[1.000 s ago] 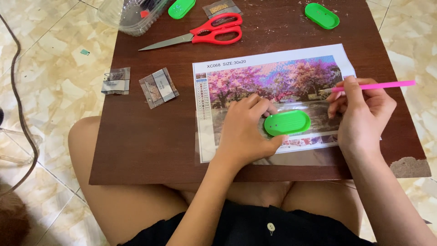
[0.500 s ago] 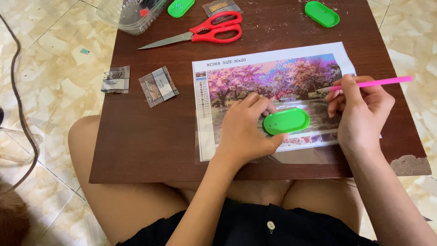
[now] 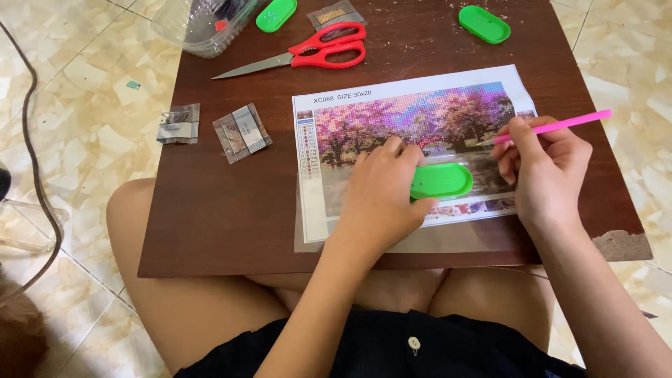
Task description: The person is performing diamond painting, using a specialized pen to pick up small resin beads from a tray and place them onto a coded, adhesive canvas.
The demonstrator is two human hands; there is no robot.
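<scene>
From my feed, the left hand (image 3: 381,192) covers the middle of the bead canvas (image 3: 413,115), so I can't see the picture beneath it, and it hides the left end of the green tray (image 3: 442,180). The right hand (image 3: 542,171) wraps the pink pen (image 3: 560,124), whose tip is too small for me to tell whether it touches the canvas. The clear plastic tub (image 3: 199,28) is cut off by the top edge. The contents of the small packets (image 3: 241,133) are too fine to make out.
</scene>
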